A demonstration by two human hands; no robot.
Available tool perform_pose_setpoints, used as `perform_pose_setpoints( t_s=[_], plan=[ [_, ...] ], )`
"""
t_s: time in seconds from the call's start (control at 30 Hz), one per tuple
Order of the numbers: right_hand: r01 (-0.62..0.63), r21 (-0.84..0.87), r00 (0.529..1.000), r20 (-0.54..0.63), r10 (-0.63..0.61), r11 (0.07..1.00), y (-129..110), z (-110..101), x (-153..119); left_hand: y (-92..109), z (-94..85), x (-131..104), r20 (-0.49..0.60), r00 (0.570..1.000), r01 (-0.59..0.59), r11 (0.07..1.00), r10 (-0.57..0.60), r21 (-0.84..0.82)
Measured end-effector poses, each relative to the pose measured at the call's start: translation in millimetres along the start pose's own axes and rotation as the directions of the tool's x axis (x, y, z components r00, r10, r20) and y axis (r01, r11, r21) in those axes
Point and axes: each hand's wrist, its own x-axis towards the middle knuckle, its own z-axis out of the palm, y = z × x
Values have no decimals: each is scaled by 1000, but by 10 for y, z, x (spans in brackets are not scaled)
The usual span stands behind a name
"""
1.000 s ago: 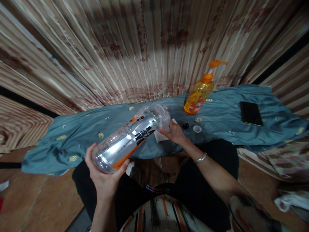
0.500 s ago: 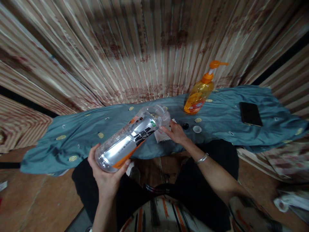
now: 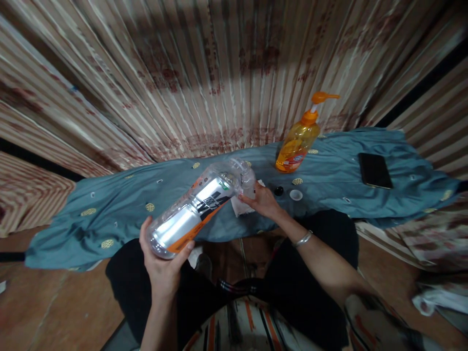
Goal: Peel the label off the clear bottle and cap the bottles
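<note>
- Where is the big bottle?
- It is held up on a slant, over the near edge of the cloth-covered worktop. Its bottom end is low, by the person's left knee, and its top end is higher and farther away. It is see-through, with a shiny silver and orange label.

- What is the left hand doing?
- It is wrapped around the bottom of the bottle, with the thumb on one side and the fingers on the other.

- And the right hand?
- It is closed on a clear plastic part at the top end. I can't tell if that part is joined to the bottle. There is a silver bracelet on that wrist.

- What is near the right hand?
- Some white paper lies under it. To the right sit a small black thing and a white round cap, close together.

- Anything behind those?
- Yes, a yellow soap bottle with an orange pump on top. It stands before the striped curtain. A flat black thing, like a phone, lies farther right.
</note>
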Motion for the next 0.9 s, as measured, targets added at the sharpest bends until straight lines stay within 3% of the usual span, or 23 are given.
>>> perform_pose_setpoints(
  t_s=[0.2, 0.53, 0.73, 0.9],
  plan=[
    [10, -2, 1000, -4, -10, 1000, 9, 5, 5, -62, -12, 2, -15, 1000, -2, 1000, 2, 4],
    [0, -31, 1000, -13, -1, 1000, -12, 7, -1, -175, -116, 67, 30, 986, -167, 979, 165, 115],
    [5, -26, 1000, 14, -4, 1000, -7, -2, -5, -97, -142, 103, 37, 966, -259, 952, 257, 164],
    [-6, -33, 1000, 2, 6, 999, 13, 26, 0, -50, -126, 96, 30, 970, -242, 956, 241, 167]
  ],
)
